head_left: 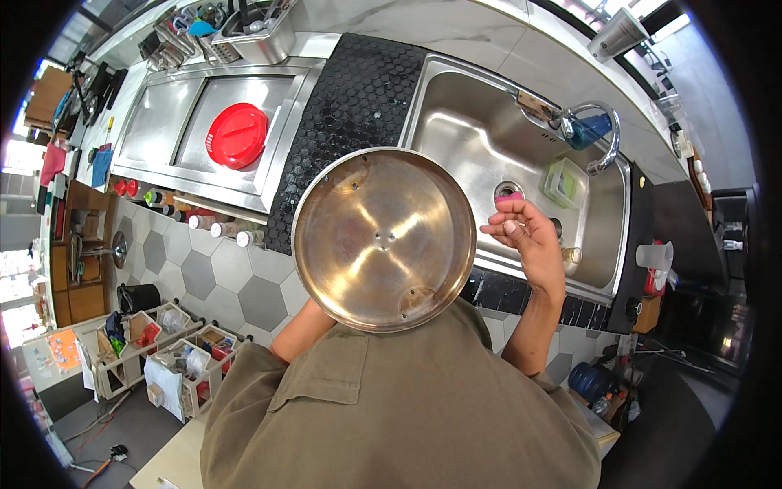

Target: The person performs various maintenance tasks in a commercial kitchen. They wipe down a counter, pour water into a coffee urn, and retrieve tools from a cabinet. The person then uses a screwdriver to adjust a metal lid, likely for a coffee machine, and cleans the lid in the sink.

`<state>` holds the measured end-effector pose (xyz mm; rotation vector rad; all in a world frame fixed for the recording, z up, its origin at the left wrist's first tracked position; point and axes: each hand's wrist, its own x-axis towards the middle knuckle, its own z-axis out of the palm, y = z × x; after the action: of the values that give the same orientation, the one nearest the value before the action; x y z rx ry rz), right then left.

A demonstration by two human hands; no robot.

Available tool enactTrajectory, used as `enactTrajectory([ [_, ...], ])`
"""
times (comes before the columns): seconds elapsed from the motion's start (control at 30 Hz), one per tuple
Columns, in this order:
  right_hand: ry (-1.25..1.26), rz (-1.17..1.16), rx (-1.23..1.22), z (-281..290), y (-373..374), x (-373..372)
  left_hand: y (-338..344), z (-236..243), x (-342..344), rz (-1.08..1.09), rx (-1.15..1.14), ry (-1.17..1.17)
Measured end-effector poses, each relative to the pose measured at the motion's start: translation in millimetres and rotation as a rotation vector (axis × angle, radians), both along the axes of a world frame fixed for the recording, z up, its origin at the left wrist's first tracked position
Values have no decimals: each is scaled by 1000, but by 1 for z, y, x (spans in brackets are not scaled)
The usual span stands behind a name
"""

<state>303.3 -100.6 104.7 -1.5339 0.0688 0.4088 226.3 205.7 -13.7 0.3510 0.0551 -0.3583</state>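
A large round steel pan [383, 238] is held up close below my head, its shiny inside facing me with rivets and a small centre hole visible. My left hand is hidden behind the pan; only the left forearm shows beneath it, so it appears to hold the pan from below. My right hand [525, 236] hovers at the front rim of the steel sink [456, 130], fingers curled loosely and apart, with nothing in it. A pink sponge [509, 197] lies just beyond its fingertips near the drain.
A curved tap [599, 130] stands at the sink's right. A clear green-tinted container [564, 182] sits in the basin. A red lid [236, 134] lies on the steel draining tray at the left. Bottles line a low shelf [195, 218]. Crates [163, 350] stand on the floor.
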Motion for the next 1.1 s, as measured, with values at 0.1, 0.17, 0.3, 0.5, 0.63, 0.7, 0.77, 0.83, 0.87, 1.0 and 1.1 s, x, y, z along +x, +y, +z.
enactTrajectory([
  [0.1, 47, 33, -5, 4, -1, 1, 0, 0, 0, 4, 2, -1],
  [0.17, 48, 24, 3, 1, -1, 1, -1, 0, 0, 4, 1, -3],
  [0.3, 17, 31, 18, -1, -5, 1, 0, 1, 0, 5, -1, -1],
  [0.5, -96, -119, -141, 4, -6, 2, 0, 0, -1, 5, -8, 0],
  [0.63, -131, -205, -58, 9, -1, 4, 0, 0, -1, 1, -9, -2],
  [0.7, -162, -204, -34, 16, 4, 2, 1, 0, -1, 1, -9, -4],
  [0.77, -203, -196, -36, 22, 9, -2, 1, -1, -1, -6, -13, -1],
  [0.83, -244, -199, -23, 33, 19, -6, 0, -2, -1, -6, -15, -1],
  [0.87, -265, -200, -16, 38, 24, -9, 0, -2, -1, -9, -16, -1],
  [1.0, -389, -71, -10, 46, 43, -16, -2, -3, 1, -15, -23, -9],
  [1.1, -630, 76, -239, 45, 61, -12, -3, -4, 1, -20, -33, -16],
])
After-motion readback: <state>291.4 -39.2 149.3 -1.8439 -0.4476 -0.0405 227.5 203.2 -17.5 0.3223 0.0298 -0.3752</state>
